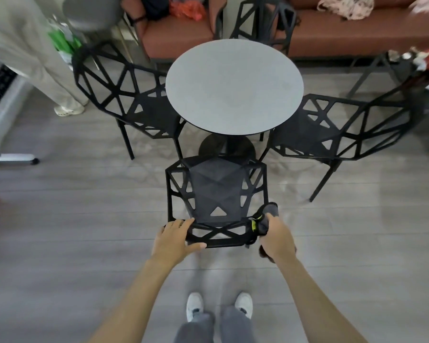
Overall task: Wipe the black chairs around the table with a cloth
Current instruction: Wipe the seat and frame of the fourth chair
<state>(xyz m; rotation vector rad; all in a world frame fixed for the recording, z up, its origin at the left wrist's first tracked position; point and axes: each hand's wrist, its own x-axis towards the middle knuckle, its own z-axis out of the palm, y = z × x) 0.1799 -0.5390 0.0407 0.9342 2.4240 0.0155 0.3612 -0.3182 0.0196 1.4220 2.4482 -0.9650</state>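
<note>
Far to the left of the left hand's fingers, another person's pale trouser leg (35, 58) and light shoe (68, 110) stand on the grey plank floor (84, 231), with a white wheeled base (10, 158) nearer the frame's edge. Up and left of those fingers sits the left black chair (124, 100), its seat tucked partly under the round grey table (234, 86).

The left hand (175, 240) grips the top rail of the near black chair (216, 194) at its left corner: the fingers (177, 222) curl over the rail's far side and the thumb lies along its near edge. The chair's seat lies just beyond the fingertips, its front edge close to the table's black pedestal base (227, 147).

At the rail's right corner, the right hand (276, 237) closes around a dark grey cloth (265, 220) with a yellow-green tag, bunched against the chair frame; part of the cloth sticks out beyond the fingers.

Beyond the table stands the far black chair (263, 21) against a brown sofa (344, 33). Up and right of the right hand's fingers is the right black chair (337, 129). Below both wrists, white shoes (195, 305) and grey trousers show.
</note>
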